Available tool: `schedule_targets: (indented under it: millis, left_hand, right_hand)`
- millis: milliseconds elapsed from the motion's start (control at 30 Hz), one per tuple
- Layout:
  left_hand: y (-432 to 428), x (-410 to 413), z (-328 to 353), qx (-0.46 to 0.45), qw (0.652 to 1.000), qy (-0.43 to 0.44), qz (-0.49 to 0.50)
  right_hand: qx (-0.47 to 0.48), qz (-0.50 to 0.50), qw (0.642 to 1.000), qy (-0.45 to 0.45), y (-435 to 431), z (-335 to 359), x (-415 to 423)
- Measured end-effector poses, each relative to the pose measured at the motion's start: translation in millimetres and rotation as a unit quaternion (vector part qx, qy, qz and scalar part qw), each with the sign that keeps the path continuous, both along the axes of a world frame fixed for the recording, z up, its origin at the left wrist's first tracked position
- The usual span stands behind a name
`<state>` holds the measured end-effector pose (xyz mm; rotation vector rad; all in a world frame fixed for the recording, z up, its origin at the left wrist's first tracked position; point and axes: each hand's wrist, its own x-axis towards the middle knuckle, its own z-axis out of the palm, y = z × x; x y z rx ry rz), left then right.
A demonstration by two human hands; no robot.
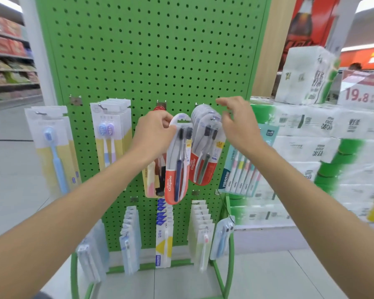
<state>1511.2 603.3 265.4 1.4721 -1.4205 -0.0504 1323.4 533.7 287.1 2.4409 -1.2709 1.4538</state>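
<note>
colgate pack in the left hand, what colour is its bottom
Red with white lettering on the pack; the head view shows it.

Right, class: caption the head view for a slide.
Left hand holds a Colgate toothbrush pack beside hanging packs on a green pegboard.

Before the pegboard, the toothbrush pack in the left grip hangs just left of the hooked packs, whose top the right grip meets, with a multi-brush pack further right, single-brush packs far left, a lower row beneath, and stacked tissue packs beside the board's right edge.
</note>
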Motion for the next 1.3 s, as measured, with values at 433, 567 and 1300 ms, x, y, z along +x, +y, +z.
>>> schedule_targets:
  millis: [433,567,1300]
  left_hand:
    - [-33,4,37,-0.019,0.999,-0.044,0.018]
    - [-40,0,33,0.004,0.999,-0.042,-0.005]
    - [-60,-3,24,0.03,0.999,-0.036,-0.01]
  right_hand:
    - [0.22,0.047,0.959,0.174,-32,44,-2]
    - [0.233,0.056,0.958,0.157,-42,38,-1]
    - [0.251,0.07,0.962,0.083,-45,33,2]
